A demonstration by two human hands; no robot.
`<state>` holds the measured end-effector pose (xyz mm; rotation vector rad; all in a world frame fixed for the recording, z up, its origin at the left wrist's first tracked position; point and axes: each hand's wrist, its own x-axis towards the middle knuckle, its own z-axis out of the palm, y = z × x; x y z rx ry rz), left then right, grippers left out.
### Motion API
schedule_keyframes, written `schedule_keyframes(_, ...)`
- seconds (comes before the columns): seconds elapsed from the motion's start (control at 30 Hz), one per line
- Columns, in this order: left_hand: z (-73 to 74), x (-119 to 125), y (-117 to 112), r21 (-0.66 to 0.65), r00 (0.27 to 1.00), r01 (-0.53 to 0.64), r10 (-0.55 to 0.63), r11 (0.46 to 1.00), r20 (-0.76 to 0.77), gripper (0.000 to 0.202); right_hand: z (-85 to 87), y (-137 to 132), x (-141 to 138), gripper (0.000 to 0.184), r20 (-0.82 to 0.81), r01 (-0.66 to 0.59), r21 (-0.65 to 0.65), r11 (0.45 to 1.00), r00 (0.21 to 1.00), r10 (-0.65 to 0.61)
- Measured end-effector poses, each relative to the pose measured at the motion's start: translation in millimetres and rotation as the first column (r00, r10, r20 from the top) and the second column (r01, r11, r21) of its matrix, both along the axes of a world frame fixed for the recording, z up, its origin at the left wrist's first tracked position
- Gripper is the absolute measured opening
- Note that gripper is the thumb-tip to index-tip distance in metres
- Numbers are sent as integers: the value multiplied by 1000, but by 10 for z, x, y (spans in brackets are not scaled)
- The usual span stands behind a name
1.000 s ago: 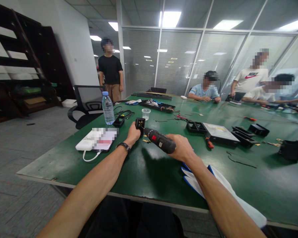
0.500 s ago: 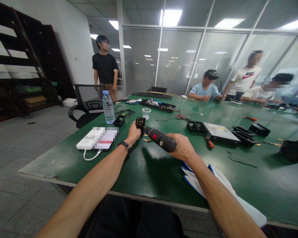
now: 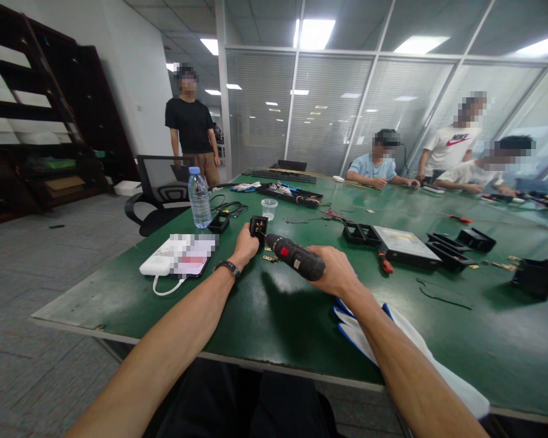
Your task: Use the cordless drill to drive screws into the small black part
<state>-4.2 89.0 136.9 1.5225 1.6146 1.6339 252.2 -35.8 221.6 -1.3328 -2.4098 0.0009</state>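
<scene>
My left hand (image 3: 245,244) is closed around a small black plastic part (image 3: 258,226), holding it upright on the green table (image 3: 274,316). My right hand (image 3: 332,270) grips a black electric screwdriver (image 3: 295,256) with a red switch; its tip points at the black part. A few small brass pieces (image 3: 269,258) lie on the table just under the tool. A dark watch sits on my left wrist.
Left of my hands lie a white power bank (image 3: 162,264) with cable, a water bottle (image 3: 200,198) and a plastic cup (image 3: 269,208). Black trays (image 3: 362,232), a metal box (image 3: 404,244) and a red-handled tool (image 3: 385,263) lie right. White-blue gloves (image 3: 360,331) rest under my right forearm. Several people are around the far end.
My hands and the screwdriver stay almost still. The standing person in the black shirt has stepped to the left.
</scene>
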Motion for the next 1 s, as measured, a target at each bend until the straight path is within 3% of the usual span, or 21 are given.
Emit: schedule_keyframes(1.0, 7, -1, -18, 28, 999, 36, -35, 999, -15, 41, 56, -36, 23, 20, -37, 22, -17, 1000, 999, -23)
